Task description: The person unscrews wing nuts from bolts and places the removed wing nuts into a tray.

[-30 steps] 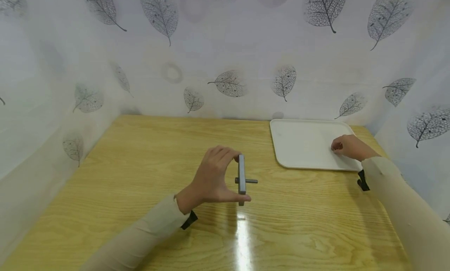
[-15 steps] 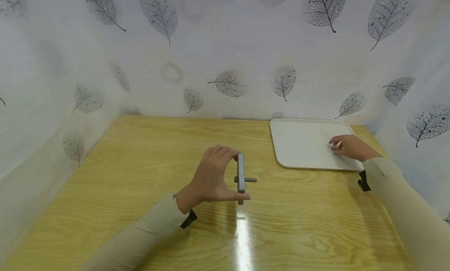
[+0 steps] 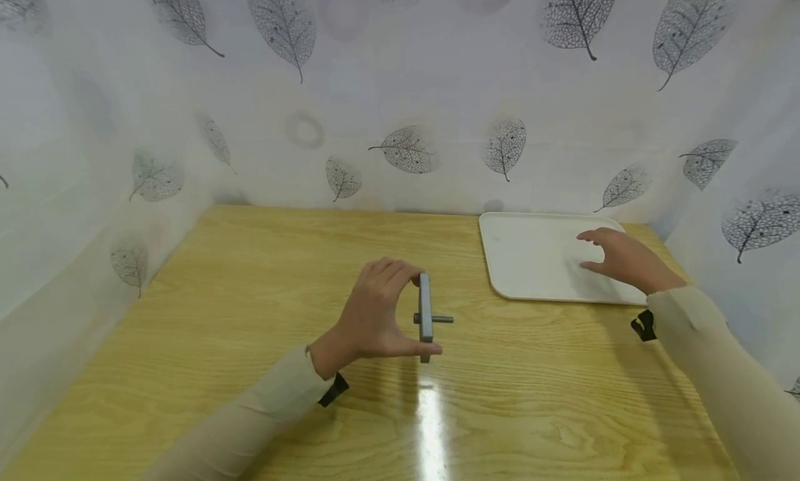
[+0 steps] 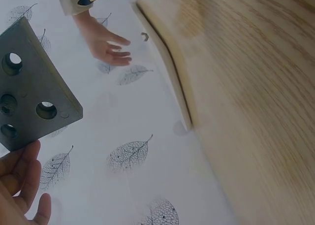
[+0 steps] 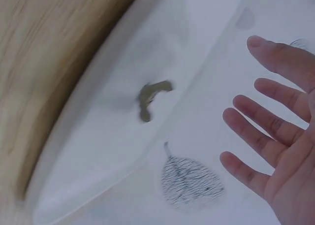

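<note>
My left hand (image 3: 375, 314) grips a grey metal plate (image 3: 426, 307) on edge between thumb and fingers, above the table. A bolt (image 3: 442, 319) runs through the plate, its shank pointing right. In the left wrist view the plate (image 4: 37, 87) shows several round holes and the bolt's socket head (image 4: 7, 106). Over the right side of the white tray (image 3: 531, 259), my right hand (image 3: 625, 259) has its fingers spread and holds nothing. A small brownish piece appears beside the tray's rim in the left wrist view, nut-like (image 4: 144, 37); the right wrist view shows this piece (image 5: 147, 99) blurred against the tray.
The wooden table (image 3: 281, 273) carries the tray at its back right corner. Behind and at both sides hangs a white curtain (image 3: 425, 85) with a leaf print.
My right hand's fingers, curled low over the tray before, have spread apart, and the hand has lifted slightly. My left hand keeps the plate and bolt almost still.
</note>
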